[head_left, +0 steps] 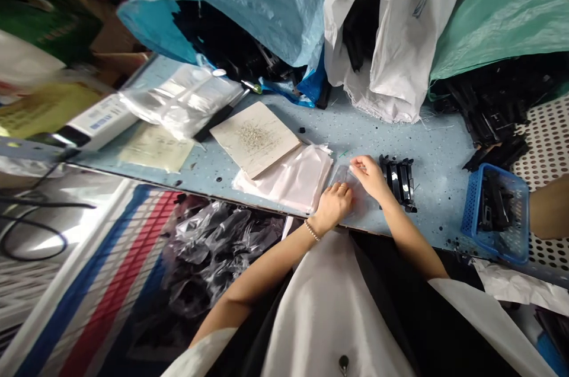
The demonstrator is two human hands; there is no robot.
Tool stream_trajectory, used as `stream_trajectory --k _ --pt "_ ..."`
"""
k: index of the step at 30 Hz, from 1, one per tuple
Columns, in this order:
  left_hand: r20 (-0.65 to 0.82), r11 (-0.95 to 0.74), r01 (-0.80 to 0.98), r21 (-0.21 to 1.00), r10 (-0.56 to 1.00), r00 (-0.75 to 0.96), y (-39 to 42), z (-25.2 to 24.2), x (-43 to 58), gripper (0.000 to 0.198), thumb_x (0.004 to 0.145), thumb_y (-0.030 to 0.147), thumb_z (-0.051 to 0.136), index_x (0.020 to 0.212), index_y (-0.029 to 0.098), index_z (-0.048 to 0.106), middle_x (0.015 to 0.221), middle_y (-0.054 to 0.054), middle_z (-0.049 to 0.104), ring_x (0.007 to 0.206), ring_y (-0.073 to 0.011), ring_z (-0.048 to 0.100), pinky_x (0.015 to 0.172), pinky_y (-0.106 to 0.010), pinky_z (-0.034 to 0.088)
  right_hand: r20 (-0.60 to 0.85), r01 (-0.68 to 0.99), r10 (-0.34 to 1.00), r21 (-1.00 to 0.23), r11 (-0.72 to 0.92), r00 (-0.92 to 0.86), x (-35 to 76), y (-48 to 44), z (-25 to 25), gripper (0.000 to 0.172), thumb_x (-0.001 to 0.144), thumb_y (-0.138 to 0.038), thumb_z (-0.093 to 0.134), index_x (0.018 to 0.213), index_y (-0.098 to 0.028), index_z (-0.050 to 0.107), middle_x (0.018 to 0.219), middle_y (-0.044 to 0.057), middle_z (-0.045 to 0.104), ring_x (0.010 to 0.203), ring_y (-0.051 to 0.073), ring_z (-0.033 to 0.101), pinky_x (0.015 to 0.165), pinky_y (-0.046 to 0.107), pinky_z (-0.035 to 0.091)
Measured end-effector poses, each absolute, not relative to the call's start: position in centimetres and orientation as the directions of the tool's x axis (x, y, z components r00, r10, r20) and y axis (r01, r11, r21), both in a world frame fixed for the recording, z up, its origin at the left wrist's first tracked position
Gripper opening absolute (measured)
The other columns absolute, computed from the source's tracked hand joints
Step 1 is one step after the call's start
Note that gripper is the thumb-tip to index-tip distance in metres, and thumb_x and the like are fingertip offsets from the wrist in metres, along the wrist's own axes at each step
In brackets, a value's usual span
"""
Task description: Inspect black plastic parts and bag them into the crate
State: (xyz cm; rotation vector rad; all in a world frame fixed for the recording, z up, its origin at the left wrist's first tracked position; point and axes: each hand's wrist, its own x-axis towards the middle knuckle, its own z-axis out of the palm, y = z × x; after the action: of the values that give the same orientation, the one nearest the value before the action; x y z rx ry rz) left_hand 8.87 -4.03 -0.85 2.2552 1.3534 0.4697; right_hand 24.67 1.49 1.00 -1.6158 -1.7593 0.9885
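Observation:
My left hand (332,205) and my right hand (370,175) both rest on a small clear plastic bag (344,177) lying flat near the front edge of the blue speckled table (440,157). The left hand's fingers are curled and press the bag's near end. At the bag's far corner, the right hand's fingers pinch together. A row of black plastic parts (400,181) lies just right of the right hand. A stack of clear bags (291,178) lies to the left of the left hand.
A cardboard sheet with small metal pieces (254,137) lies behind the stack. Blue (249,3), white (400,33) and green (502,9) sacks of black parts line the back. A blue basket (495,214) stands right, beside another person's arm (549,208). Filled bags (213,252) pile below the table edge.

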Motion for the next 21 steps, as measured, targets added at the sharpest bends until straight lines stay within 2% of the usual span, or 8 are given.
stream_trajectory --k 2,4,7,8,10,13,17,21 --pt "0.062 -0.363 0.734 0.574 0.913 0.403 -2.7 -1.9 9.1 0.012 0.096 0.023 0.062 0.086 0.017 0.066 0.092 -0.010 0.069 0.092 -0.0235 0.068 0.082 -0.034 0.055 -0.124 0.639 0.992 -0.766 -0.072 -0.038 26.6 -0.1 2.7 0.020 0.097 -0.038 0.058 0.106 -0.021 0.062 0.108 0.007 0.071 0.096 0.020 0.069 0.085 0.032 0.055" --pt "0.107 -0.313 0.666 0.677 0.937 0.332 -2.0 -2.5 8.2 0.015 0.100 0.024 0.056 0.090 0.018 0.065 0.092 -0.007 0.067 0.090 -0.0196 0.067 0.083 -0.032 0.054 -0.262 0.702 0.965 -0.683 -0.203 0.024 28.0 -1.8 4.2 0.030 0.100 -0.049 0.052 0.099 -0.022 0.064 0.090 0.005 0.072 0.079 0.019 0.069 0.076 0.031 0.055" --pt "0.152 -0.282 0.539 0.793 0.950 0.274 -1.9 -2.8 7.0 0.018 0.102 0.028 0.053 0.091 0.020 0.064 0.091 -0.005 0.066 0.088 -0.0180 0.065 0.082 -0.031 0.054 -0.485 0.689 0.873 -0.648 -0.324 -0.045 28.3 -3.4 5.0 0.049 0.100 -0.063 0.044 0.089 -0.022 0.067 0.073 0.002 0.068 0.063 0.018 0.066 0.064 0.029 0.052" --pt "0.159 -0.281 0.511 0.812 0.950 0.270 -2.1 -2.9 6.9 0.018 0.101 0.029 0.052 0.090 0.020 0.064 0.091 -0.005 0.066 0.087 -0.0179 0.064 0.082 -0.031 0.053 -0.488 0.654 0.867 -0.688 -0.313 -0.098 28.1 -3.5 4.8 0.048 0.098 -0.065 0.047 0.093 -0.022 0.068 0.078 0.003 0.070 0.066 0.018 0.067 0.065 0.029 0.052" --pt "0.163 -0.279 0.467 0.839 0.948 0.275 -2.5 -2.8 7.0 0.019 0.101 0.029 0.052 0.088 0.020 0.063 0.090 -0.005 0.065 0.086 -0.0179 0.063 0.082 -0.032 0.053 -0.368 0.574 0.918 -0.787 -0.224 -0.147 27.3 -3.3 3.9 0.044 0.092 -0.063 0.058 0.099 -0.022 0.069 0.093 0.004 0.071 0.078 0.019 0.068 0.072 0.029 0.052" --pt "0.142 -0.247 0.388 0.888 0.950 0.280 -3.0 -2.2 7.5 0.017 0.099 0.030 0.053 0.091 0.020 0.064 0.092 -0.005 0.066 0.088 -0.0181 0.063 0.085 -0.033 0.052 -0.164 0.531 0.983 -0.842 -0.095 -0.085 26.1 -2.5 2.3 0.039 0.087 -0.058 0.062 0.079 -0.021 0.064 0.087 0.003 0.065 0.080 0.017 0.060 0.075 0.029 0.047" --pt "-0.071 0.016 0.191 0.981 0.956 0.284 -2.8 -0.8 8.0 0.026 0.094 0.045 0.062 0.099 0.019 0.064 0.093 -0.004 0.068 0.088 -0.0172 0.064 0.081 -0.030 0.051 -0.199 0.486 0.979 -0.859 -0.160 -0.030 24.4 -1.9 1.2 0.041 0.080 -0.057 0.066 0.065 -0.023 0.047 0.067 -0.003 0.050 0.065 0.015 0.048 0.061 0.027 0.037" --pt "-0.306 0.312 0.020 0.950 0.916 0.258 -1.1 -0.3 7.4 0.042 0.085 0.058 0.068 0.079 0.018 0.062 0.066 0.002 0.056 0.060 -0.0117 0.051 0.058 -0.025 0.040 -0.237 0.497 0.971 -0.848 -0.186 -0.040 24.1 -2.4 1.9 0.043 0.071 -0.052 0.074 0.065 -0.024 0.042 0.063 -0.005 0.046 0.061 0.014 0.042 0.059 0.027 0.032"
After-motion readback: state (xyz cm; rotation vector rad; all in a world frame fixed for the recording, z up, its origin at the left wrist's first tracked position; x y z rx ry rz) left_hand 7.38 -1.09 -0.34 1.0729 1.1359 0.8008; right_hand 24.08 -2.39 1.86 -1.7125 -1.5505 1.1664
